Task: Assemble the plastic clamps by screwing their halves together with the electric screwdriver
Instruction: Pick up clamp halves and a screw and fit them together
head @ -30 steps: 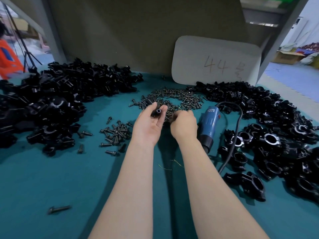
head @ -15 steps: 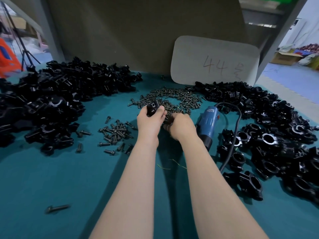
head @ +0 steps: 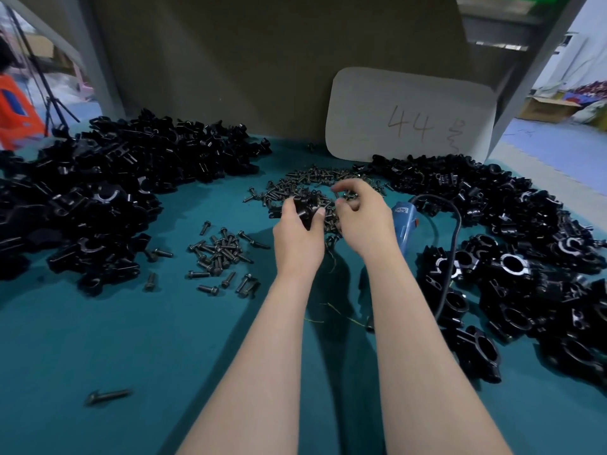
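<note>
Gripping clamp (head: pixel 304 207) in left hand (head: pixel 295 239), pinching screw (head: pixel 335 194) in right hand (head: pixel 366 221).
Likely light, stiff, slick; hold across flat sides.

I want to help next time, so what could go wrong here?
The tiny screw that the right hand seems to pinch could slip into the screw pile. The clamp piece in the left hand might tilt, so it goes in crooked. The cord of the screwdriver could snag nearby clamps.
</note>
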Motion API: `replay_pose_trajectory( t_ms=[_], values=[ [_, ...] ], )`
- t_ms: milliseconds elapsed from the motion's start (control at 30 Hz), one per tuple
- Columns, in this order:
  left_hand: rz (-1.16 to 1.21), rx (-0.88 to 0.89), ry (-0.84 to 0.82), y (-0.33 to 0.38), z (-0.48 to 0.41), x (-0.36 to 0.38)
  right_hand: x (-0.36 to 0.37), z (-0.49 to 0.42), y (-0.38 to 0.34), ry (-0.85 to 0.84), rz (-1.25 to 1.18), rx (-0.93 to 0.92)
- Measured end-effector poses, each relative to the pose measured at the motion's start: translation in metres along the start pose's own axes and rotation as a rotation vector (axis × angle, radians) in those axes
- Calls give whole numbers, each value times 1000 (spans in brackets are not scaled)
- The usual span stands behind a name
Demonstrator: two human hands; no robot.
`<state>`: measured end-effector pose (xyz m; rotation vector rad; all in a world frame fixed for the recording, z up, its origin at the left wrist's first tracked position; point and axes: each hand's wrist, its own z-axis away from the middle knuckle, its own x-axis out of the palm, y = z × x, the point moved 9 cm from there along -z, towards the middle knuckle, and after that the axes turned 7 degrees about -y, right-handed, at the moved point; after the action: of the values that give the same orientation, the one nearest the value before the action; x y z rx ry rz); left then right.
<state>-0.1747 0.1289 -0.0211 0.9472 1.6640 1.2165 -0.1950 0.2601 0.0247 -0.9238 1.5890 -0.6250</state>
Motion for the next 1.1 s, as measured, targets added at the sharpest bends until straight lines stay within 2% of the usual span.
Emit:
replay_pose_trajectory(
  t_ms=[100,300,733,933,1100],
  values=[
    [-23,27,-23,2,1,4,4,1,-2,-59,37,2],
    [-25,33,-26,2,2,6,-3,-1,4,-8,-37,37],
    [-256,-1,-63,6,7,11,-3,-1,-18,-44,189,-80],
    [-148,-48,-31,2,6,4,2,-3,-21,-95,156,-90],
    [-118,-47,-12,3,7,2,6,-2,-18,-29,144,-60]
  ],
)
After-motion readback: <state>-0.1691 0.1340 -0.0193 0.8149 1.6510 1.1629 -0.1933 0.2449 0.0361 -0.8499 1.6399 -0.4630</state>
